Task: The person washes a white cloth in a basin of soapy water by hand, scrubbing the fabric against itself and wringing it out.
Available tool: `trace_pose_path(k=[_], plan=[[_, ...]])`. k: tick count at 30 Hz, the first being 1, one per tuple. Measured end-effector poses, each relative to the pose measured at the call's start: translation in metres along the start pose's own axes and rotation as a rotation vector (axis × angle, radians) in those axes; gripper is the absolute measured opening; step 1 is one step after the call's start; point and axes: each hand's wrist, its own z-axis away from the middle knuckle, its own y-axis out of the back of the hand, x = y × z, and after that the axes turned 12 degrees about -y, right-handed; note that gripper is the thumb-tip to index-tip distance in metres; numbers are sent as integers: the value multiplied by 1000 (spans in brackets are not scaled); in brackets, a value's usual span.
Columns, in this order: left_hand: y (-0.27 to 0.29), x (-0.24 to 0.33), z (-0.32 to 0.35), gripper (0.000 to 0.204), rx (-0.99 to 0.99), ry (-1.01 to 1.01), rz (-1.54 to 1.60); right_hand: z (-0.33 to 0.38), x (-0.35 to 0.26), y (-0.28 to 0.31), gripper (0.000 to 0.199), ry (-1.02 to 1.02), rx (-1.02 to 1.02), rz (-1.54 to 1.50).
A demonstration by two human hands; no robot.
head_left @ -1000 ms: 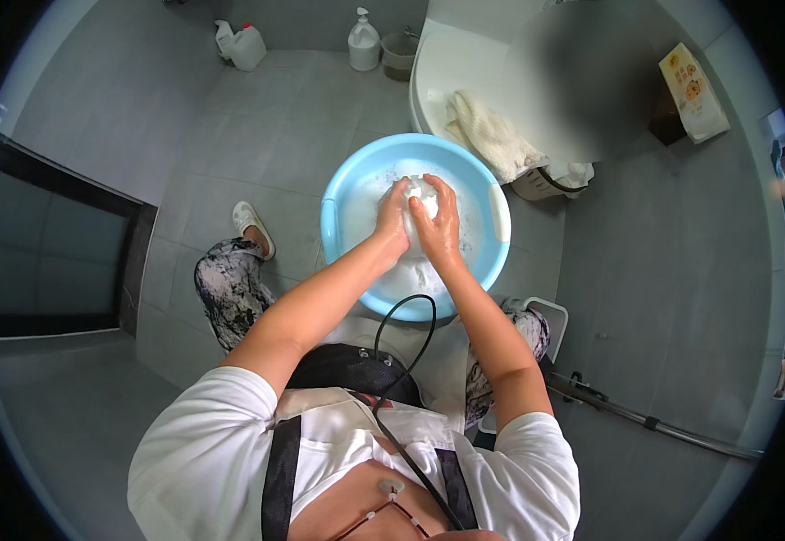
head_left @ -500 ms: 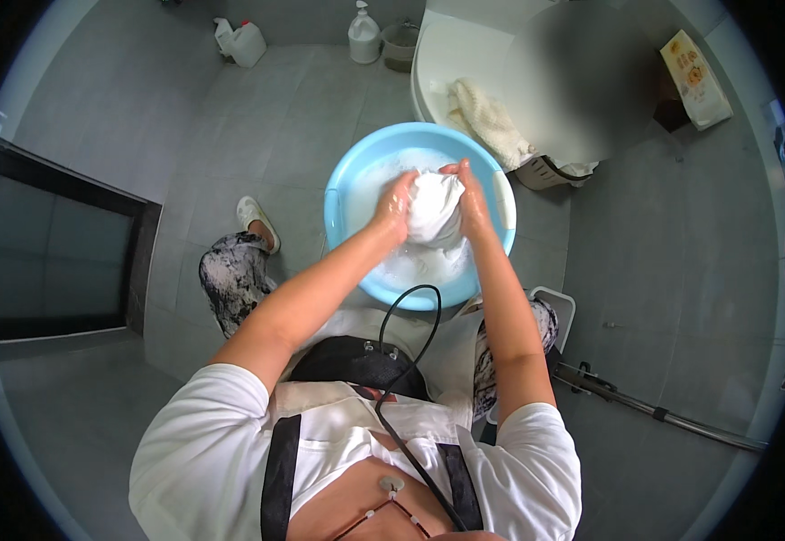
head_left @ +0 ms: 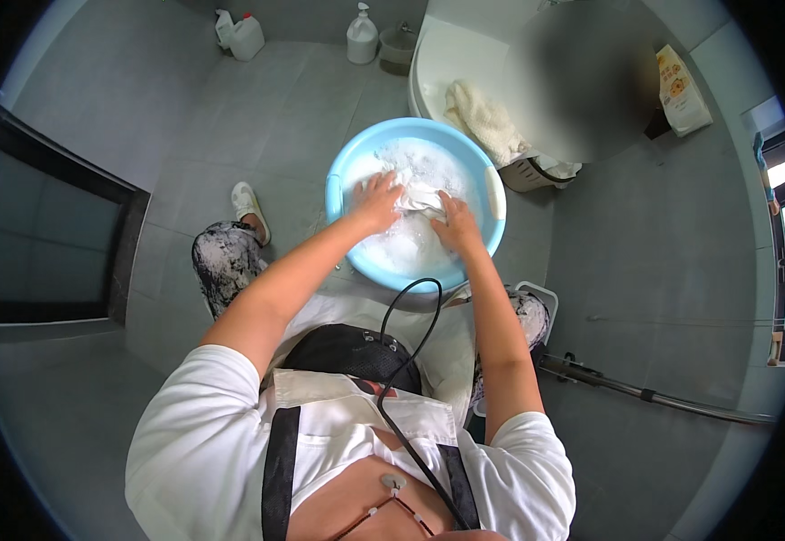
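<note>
White cloth, bunched and wet, lies in the sudsy water of a light blue basin that sits on the grey tiled floor straight ahead of the person, at twelve o'clock from the knees. The left hand presses down on the cloth from its nine o'clock side, fingers spread and curled over the fabric, grasping it. The right hand meets it from the four o'clock side, fingers likewise clenched on a fold of the same cloth, so both hands touch the cloth and sit just beside one another. Foam covers most of the water around them. By the look of it, this is the scrubbing stage of hand washing, with the cloth pushed under and worked between the two hands. A next move would call for a firm hold on both ends, keeping the fabric low in the basin so suds do not slop over the rim. At one o'clock from the basin a cream towel lies on a white fixture's edge; at eleven o'clock, against the wall, stand a white pump bottle and a white jug. A black cable loops down the person's front.
</note>
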Motion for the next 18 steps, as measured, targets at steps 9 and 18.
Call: trace_pose_path(k=[9, 18], plan=[[-43, -21, -8, 50, -328, -117, 11, -34, -15, -39, 37, -152, -352, 433], [-35, -31, -23, 33, -475, -36, 244, -43, -1, -72, 52, -114, -195, 411]])
